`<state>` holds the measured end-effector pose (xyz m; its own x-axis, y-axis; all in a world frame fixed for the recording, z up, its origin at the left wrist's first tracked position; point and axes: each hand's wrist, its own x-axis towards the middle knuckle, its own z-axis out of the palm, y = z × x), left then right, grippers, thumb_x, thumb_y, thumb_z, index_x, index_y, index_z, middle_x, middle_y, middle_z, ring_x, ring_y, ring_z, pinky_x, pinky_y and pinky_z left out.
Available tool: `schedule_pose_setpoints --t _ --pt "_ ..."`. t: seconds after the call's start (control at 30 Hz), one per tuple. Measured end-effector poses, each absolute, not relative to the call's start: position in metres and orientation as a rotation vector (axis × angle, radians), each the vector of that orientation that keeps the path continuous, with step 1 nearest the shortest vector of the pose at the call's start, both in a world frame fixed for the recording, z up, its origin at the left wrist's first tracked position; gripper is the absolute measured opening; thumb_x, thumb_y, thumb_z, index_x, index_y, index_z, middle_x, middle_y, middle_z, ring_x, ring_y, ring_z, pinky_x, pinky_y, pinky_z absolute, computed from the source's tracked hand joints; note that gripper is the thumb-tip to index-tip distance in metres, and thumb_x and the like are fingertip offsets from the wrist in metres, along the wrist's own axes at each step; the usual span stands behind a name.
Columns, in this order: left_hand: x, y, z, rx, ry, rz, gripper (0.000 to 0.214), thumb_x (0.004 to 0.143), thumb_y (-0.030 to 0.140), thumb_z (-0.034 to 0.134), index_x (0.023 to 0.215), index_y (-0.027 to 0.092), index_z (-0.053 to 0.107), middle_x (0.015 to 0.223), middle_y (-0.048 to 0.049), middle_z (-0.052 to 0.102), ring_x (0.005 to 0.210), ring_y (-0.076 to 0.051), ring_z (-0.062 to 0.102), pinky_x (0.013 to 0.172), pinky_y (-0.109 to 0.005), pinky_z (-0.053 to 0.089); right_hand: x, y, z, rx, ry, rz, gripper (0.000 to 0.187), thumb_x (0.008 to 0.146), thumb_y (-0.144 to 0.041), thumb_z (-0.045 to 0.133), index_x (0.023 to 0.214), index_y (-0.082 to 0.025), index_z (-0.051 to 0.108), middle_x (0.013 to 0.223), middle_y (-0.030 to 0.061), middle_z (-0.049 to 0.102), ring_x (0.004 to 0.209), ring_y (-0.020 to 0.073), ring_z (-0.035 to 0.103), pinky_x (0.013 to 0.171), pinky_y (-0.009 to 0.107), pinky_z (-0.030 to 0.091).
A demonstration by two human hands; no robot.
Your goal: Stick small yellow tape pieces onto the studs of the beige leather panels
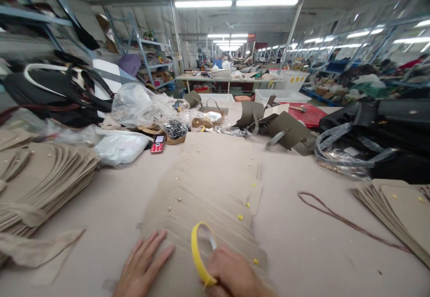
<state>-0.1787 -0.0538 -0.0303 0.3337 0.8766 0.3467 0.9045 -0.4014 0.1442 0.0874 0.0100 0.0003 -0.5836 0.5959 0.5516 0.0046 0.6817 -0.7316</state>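
Observation:
Overlapping beige flat panels [215, 171] lie fanned in a long row down the middle of the table, with small metal studs on their left side. Small yellow pieces [240, 217] sit along the row's right side. My left hand [144, 263] rests flat on the near left part of the panels, fingers spread. My right hand [233, 272] is closed on a yellow tape roll [198, 254], held above the near panels. The roll's lower part and some of my right fingertips are hidden.
Stacks of beige panels [63, 167] stand at left and more panels [399, 203] at right. A brown cord [342, 218] lies on the right of the table [285, 225]. Farther back are a red phone [157, 144], plastic bags [141, 104] and black bags [399, 131].

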Motion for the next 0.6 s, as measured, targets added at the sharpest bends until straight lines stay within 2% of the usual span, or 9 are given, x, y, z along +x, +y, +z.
schedule_pose_setpoints --t 0.1,0.2,0.37,0.43,0.53,0.6 --pt "-0.172 -0.055 -0.015 -2.498 -1.645 -0.517 0.087 0.072 0.070 0.059 0.146 0.033 0.031 0.150 -0.0108 0.037 0.132 -0.036 0.041 0.110 -0.055 0.029 0.119 0.009 0.027 -0.746 -1.853 1.089 0.016 0.093 -0.028 0.048 0.091 -0.020 0.062 0.078 0.0037 0.062 0.071 0.0151 0.058 0.066 0.024 0.048" --pt "-0.171 -0.056 -0.012 -2.515 -1.630 -0.489 0.087 0.074 0.066 0.062 0.146 0.030 0.031 0.150 -0.0106 0.037 0.132 -0.035 0.041 0.110 -0.054 0.028 0.147 0.023 0.039 -0.943 -1.546 1.012 0.019 0.094 -0.032 0.048 0.092 -0.019 0.062 0.085 0.0056 0.066 0.083 0.0182 0.062 0.075 0.029 0.049" --pt "-0.174 -0.055 -0.019 -2.493 -1.667 -0.535 0.083 0.076 0.061 0.062 0.146 0.028 0.032 0.151 -0.0098 0.035 0.133 -0.034 0.039 0.112 -0.054 0.024 0.194 0.066 0.031 -1.380 -1.512 0.582 0.026 0.088 -0.039 0.053 0.097 -0.017 0.064 0.083 0.0045 0.068 0.076 0.0181 0.061 0.069 0.028 0.047" --pt "-0.177 -0.055 -0.024 -2.468 -1.670 -0.550 0.084 0.075 0.061 0.063 0.145 0.028 0.033 0.150 -0.0095 0.036 0.133 -0.034 0.039 0.112 -0.054 0.024 0.215 0.076 0.025 -1.583 -1.628 0.416 0.026 0.089 -0.039 0.049 0.093 -0.018 0.064 0.081 0.0049 0.068 0.070 0.0178 0.061 0.064 0.027 0.044" --pt "-0.187 -0.054 -0.040 -2.431 -1.660 -0.575 0.086 0.072 0.062 0.064 0.146 0.030 0.032 0.150 -0.0087 0.037 0.132 -0.035 0.041 0.110 -0.054 0.028 0.244 0.080 0.012 -1.896 -1.769 0.098 0.027 0.091 -0.037 0.042 0.079 -0.019 0.058 0.066 0.0040 0.063 0.058 0.0189 0.057 0.056 0.028 0.038" --pt "-0.195 -0.051 -0.058 -2.421 -1.586 -0.634 0.087 0.069 0.065 0.064 0.145 0.034 0.034 0.148 -0.0073 0.041 0.129 -0.035 0.045 0.107 -0.053 0.034 0.257 0.080 0.004 -1.997 -1.839 -0.042 0.026 0.092 -0.033 0.038 0.080 -0.020 0.057 0.065 0.0044 0.062 0.059 0.0205 0.058 0.056 0.029 0.038"
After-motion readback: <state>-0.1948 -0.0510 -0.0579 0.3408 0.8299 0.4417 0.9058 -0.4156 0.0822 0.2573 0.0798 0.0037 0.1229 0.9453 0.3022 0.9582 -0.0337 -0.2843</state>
